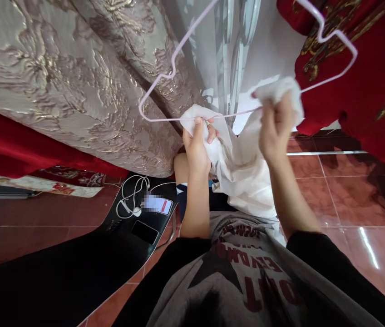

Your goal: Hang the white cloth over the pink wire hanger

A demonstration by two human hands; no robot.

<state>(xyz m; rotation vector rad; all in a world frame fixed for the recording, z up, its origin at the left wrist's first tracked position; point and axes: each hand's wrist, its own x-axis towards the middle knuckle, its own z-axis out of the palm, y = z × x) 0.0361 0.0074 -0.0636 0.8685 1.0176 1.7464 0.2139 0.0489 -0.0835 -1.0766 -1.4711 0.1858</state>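
A white cloth (249, 175) hangs from both hands and drapes down over the lap; what kind of garment or fabric it is, I cannot make out. My left hand (197, 147) is closed on one part of it, thumb up against the lower bar of a pale pink wire hanger (160, 119). Bunched cloth fills my right hand (276, 125), which is closed and blurred by motion near the bar's right side. The bar passes by both hands, and the hanger's top runs out of view.
A black bench (86, 254) at left bears a lit phone (165, 206), a dark phone (145, 232) and a white cable (123, 202). Patterned curtains (76, 81) hang at left, red gold-trimmed fabric (359, 100) at right. Red tiles (352, 200) cover the floor.
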